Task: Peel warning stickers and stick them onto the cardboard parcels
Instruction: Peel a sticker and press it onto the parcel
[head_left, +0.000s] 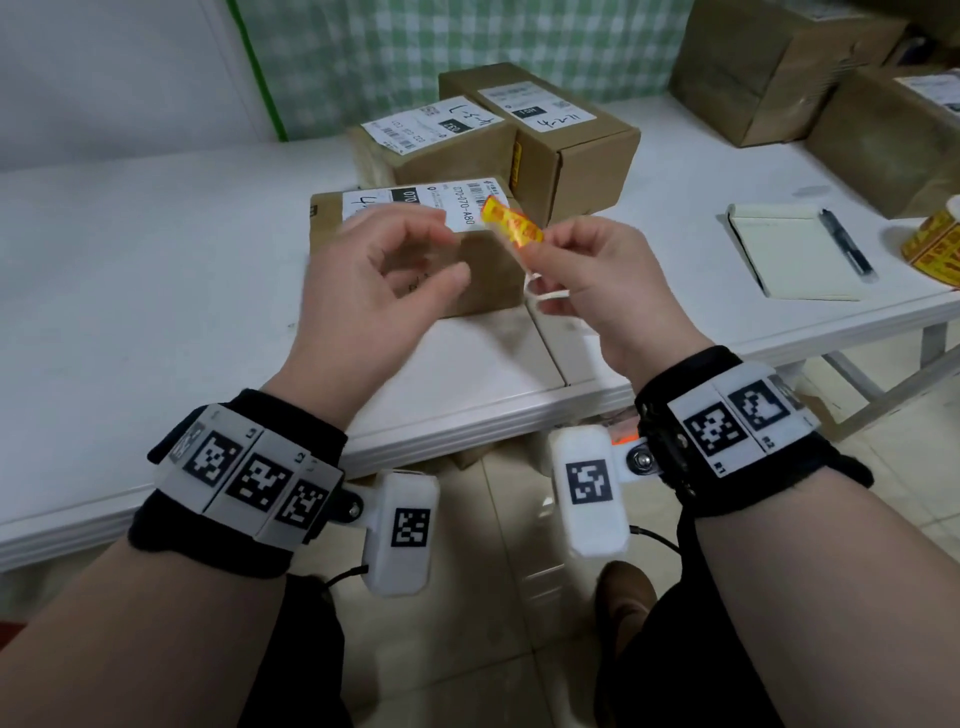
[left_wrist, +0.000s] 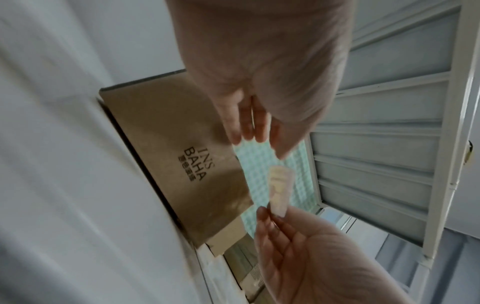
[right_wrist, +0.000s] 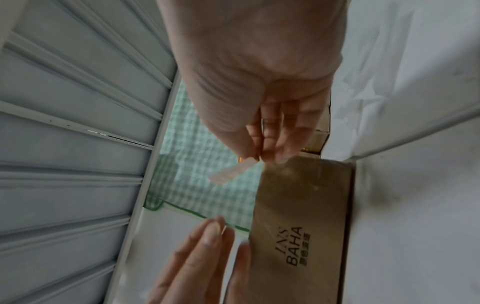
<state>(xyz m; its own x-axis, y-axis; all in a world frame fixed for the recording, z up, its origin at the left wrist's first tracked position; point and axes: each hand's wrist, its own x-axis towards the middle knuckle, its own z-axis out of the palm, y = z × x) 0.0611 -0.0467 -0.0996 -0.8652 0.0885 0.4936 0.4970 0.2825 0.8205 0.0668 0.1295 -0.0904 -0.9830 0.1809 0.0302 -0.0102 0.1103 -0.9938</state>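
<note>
My right hand (head_left: 537, 252) pinches one end of a yellow-and-red warning sticker (head_left: 511, 226), which stands up and to the left over the nearest parcel (head_left: 493, 275). A white curl of backing paper (head_left: 540, 293) hangs under the same fingers. My left hand (head_left: 451, 248) hovers just left of the sticker with fingers loosely curled, holding nothing. The right wrist view shows the sticker (right_wrist: 231, 172) from its pale back, pinched by thumb and forefinger. The brown parcel (right_wrist: 298, 216) printed "INS BAHA" lies behind it.
Two more labelled parcels (head_left: 441, 150) (head_left: 571, 140) sit behind the nearest one on the white table (head_left: 156, 260). Larger boxes (head_left: 769, 67) stand at the back right. A notepad (head_left: 789, 254) with a pen (head_left: 847, 241) and a sticker roll (head_left: 935, 244) lie to the right.
</note>
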